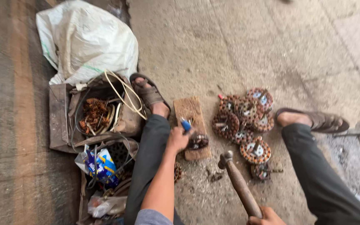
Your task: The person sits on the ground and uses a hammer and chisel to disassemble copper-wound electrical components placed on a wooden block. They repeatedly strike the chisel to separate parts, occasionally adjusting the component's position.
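— Two hands, both closed: our left hand pins a blue-handled chisel on the motor stator on the wooden block, centre frame.
— Our right hand, cut off at the bottom edge, grips the hammer.

Blue-handled tool upright over round copper-wound stator, stator flat on wood block, wooden-handled hammer raised, head tilted up-left

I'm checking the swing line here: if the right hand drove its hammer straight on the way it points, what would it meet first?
The right hand holds a wooden-handled hammer pointing up-left. Its metal head aims at the round copper-wound motor coil on the wooden block, held by the left hand. Probably the coil first; depth is unclear.
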